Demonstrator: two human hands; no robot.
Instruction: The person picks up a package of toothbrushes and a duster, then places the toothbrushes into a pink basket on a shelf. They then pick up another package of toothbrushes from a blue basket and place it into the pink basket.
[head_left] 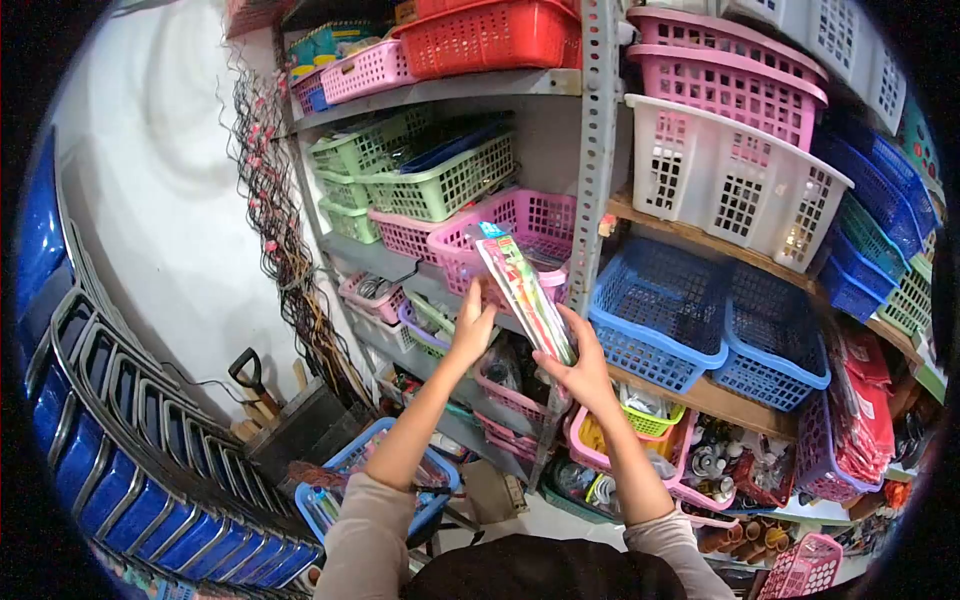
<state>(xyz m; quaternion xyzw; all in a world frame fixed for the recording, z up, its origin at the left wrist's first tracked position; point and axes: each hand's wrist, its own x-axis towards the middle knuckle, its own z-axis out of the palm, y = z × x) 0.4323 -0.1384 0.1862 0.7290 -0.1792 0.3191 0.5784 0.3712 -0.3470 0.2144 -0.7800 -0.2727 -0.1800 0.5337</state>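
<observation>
My right hand (583,370) grips a long flat colourful packet (522,290) by its lower end and holds it upright in front of the shelves. My left hand (473,322) reaches forward just left of the packet, fingers at the rim of a pink basket (530,222) on the middle shelf. Whether it touches the packet's back edge I cannot tell. Both forearms are bare, with grey sleeves near the bottom edge.
A grey metal shelf post (598,130) stands right behind the packet. Stacked plastic baskets fill the shelves: red (490,38), green (440,175), white (730,175), blue (660,310). A blue basket (345,480) sits on the floor below. Stacked blue chairs (90,430) line the left.
</observation>
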